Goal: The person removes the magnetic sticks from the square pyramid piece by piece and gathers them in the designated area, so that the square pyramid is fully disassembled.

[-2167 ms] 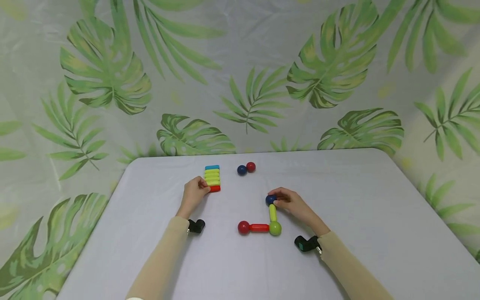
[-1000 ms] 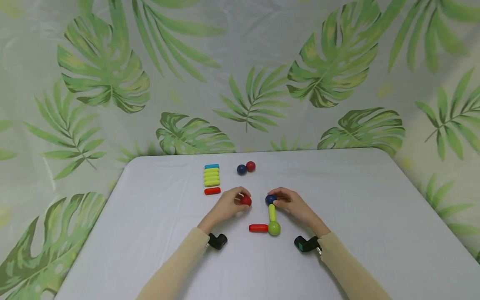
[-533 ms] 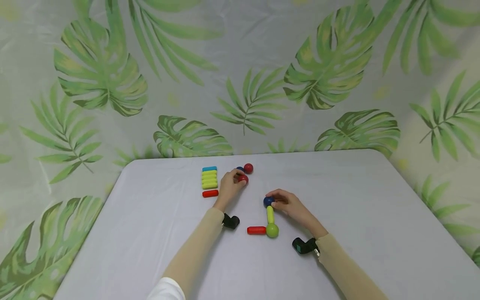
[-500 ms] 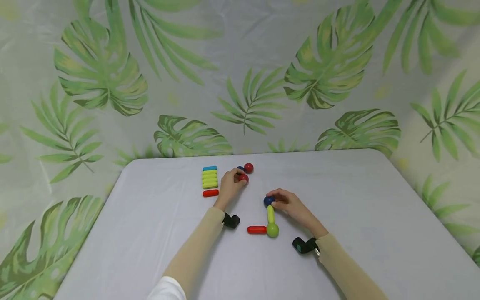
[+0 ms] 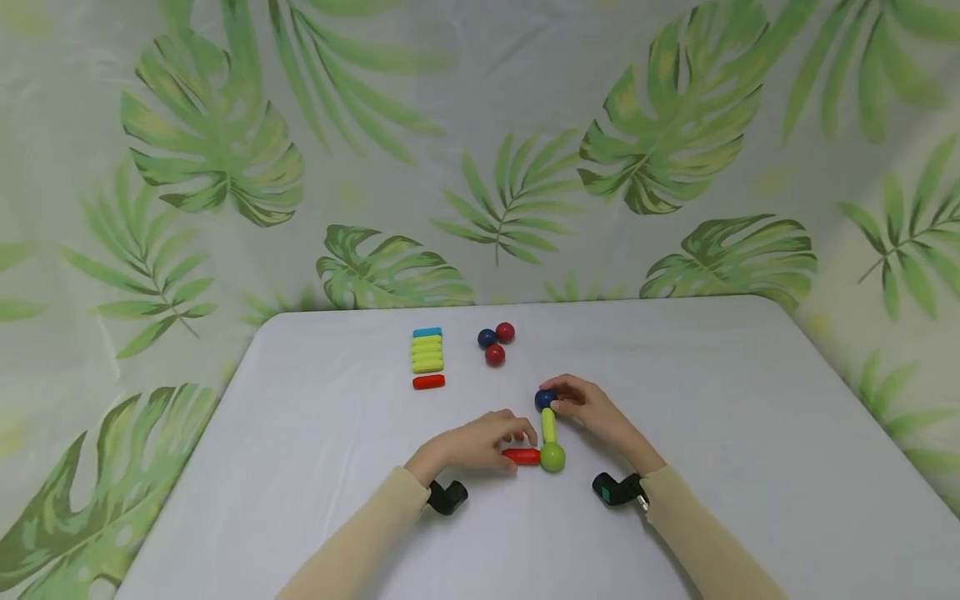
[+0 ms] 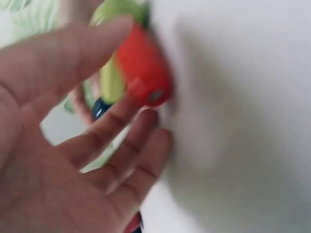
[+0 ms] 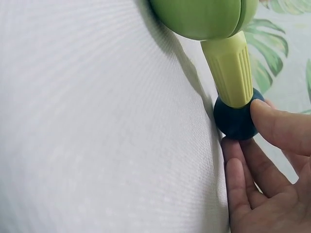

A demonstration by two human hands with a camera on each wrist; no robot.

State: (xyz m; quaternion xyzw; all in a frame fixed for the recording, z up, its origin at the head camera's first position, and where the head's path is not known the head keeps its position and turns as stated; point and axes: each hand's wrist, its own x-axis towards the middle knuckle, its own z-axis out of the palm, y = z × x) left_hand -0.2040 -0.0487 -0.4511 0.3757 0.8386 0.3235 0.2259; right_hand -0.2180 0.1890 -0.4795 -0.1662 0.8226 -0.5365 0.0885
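Observation:
My right hand [image 5: 588, 410] pinches a dark blue ball [image 7: 234, 119] between thumb and fingertips. From this ball a ribbed yellow-green rod [image 7: 231, 70] leads to a green ball [image 5: 552, 457]. A red rod [image 5: 522, 456] sticks out leftward from the green ball, making an L on the table. My left hand [image 5: 480, 442] is at the free end of the red rod, thumb and fingers spread apart on either side. In the left wrist view, the blurred thumb overlaps the red rod [image 6: 143, 65], and the index fingertip lies right at its end, where a small metallic dot shows.
Behind, a red ball [image 5: 495, 355] sits near another dark blue ball [image 5: 487, 337] and a second red ball [image 5: 505, 332]. To their left lie a loose red rod [image 5: 428, 382], several yellow-green rods [image 5: 427, 352] and a blue rod [image 5: 427, 332] on the white-covered table [image 5: 675, 367].
My left hand drew a red rod from the row, took the red ball off the L's end, set it by the back balls, and came back to the L. My right hand kept its hold.

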